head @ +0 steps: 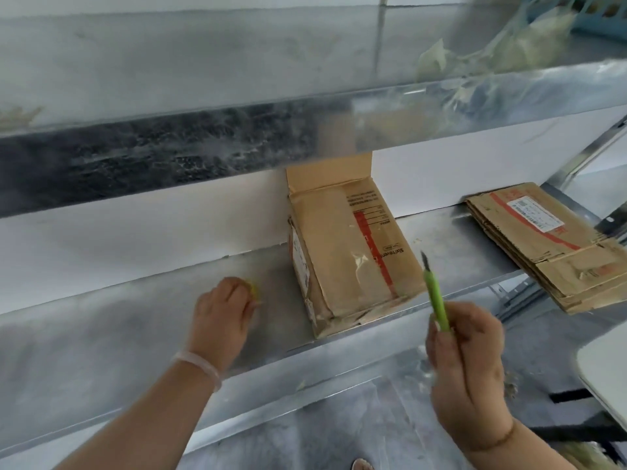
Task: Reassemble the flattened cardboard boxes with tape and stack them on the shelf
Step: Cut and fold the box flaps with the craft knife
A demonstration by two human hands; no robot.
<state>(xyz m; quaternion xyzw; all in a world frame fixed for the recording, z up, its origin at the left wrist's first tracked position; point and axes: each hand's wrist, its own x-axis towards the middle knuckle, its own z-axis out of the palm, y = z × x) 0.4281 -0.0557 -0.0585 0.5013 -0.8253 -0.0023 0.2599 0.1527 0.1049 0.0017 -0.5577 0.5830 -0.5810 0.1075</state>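
Note:
An assembled cardboard box [346,245] with a red stripe and clear tape stands on the metal shelf [118,320], one flap up against the white wall. A stack of flattened cardboard boxes [549,245] lies at the shelf's right end, overhanging the front edge. My left hand [224,313] rests on the shelf left of the box, fingers curled over a small yellow object [253,289] that is mostly hidden. My right hand [464,364] grips a green utility knife [436,296] in front of the box, blade pointing up.
An upper metal shelf [237,96] hangs overhead with a plastic bag [492,45] and a blue basket [597,15] at its right. A white surface [607,368] juts in at the right edge. A lower shelf and the floor lie below.

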